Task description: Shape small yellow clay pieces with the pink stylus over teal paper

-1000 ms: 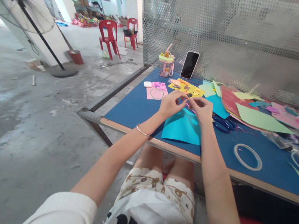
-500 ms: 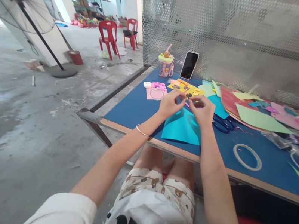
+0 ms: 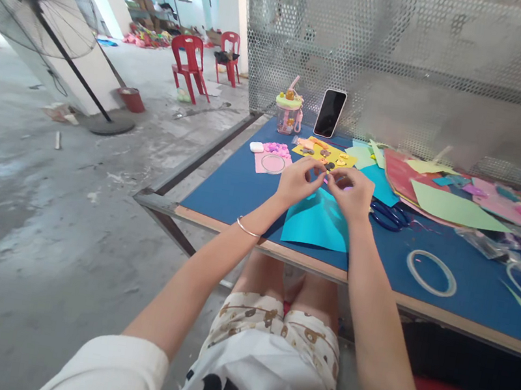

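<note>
**A:** Risks from here, biggest first?

**B:** The blue table (image 3: 235,194) is cluttered on its right side. The cyan sheet (image 3: 315,225) lies at the near edge, under your wrists. Drag a forearm back and I think it slides off into your lap. The scissors (image 3: 389,216) sit just right of your right hand (image 3: 352,194), so a sideways move could knock them.

**A:** Grip?

**B:** Your left hand (image 3: 296,179) and right hand are both closed in a fingertip pinch on a small piece (image 3: 326,178), held above the far end of the sheet. It's too small to identify. If you loosen either pinch, it likely drops into the scraps and gets lost.

**A:** Anything changed from half a second ago?

**B:** Barely. Your fingertips are closer together now. The sheet and scissors haven't moved.
</note>
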A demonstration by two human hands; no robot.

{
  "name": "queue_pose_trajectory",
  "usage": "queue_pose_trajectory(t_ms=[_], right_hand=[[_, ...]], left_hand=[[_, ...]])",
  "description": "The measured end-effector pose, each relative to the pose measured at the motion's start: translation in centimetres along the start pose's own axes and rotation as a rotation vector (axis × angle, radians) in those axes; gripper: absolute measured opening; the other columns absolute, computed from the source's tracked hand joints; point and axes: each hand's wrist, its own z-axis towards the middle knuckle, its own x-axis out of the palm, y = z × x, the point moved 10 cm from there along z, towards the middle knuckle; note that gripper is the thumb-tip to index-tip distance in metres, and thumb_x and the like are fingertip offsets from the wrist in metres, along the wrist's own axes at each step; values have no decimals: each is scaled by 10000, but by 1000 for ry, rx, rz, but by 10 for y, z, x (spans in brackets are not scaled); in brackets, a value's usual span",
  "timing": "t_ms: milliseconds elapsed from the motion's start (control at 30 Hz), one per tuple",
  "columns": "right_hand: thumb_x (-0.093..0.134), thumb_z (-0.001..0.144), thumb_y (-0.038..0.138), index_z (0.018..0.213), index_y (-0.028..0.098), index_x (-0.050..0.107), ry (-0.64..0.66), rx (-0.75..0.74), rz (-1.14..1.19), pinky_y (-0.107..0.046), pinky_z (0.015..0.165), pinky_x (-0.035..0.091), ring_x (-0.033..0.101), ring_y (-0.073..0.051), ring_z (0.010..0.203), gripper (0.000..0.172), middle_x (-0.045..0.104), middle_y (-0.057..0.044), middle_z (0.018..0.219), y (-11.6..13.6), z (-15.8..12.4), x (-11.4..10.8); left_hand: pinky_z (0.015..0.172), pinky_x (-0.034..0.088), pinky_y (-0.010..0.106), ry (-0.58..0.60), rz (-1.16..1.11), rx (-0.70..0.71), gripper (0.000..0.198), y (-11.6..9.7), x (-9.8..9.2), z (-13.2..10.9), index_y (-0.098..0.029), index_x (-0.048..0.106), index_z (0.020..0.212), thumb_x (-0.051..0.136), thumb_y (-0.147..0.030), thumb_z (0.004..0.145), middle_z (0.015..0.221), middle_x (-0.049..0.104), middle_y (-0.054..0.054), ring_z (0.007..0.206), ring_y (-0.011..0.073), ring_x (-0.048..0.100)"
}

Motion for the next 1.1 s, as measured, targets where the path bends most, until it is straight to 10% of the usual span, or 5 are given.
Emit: queue_pose_trajectory(t_ms=[367,1100], right_hand=[[585,762,296,780,224,629,-45,-14,-43,-280,572,471,574,-130,549,87,660,-11,740,3,0,-3],[586,768,338,833,213,654,-57,96,118,-265,539,492,589,-125,534,156,677,-12,750,-10,1,1]], left_hand=[[542,409,206,-3,-53,-6,136,0,1,-1,-175,624,839,589,-304,815,782,622,4,523,63,473],[374,385,189,51,-632,-449,378,51,27,0,-153,647,769,710,-516,688,660,631,2,422,59,510]])
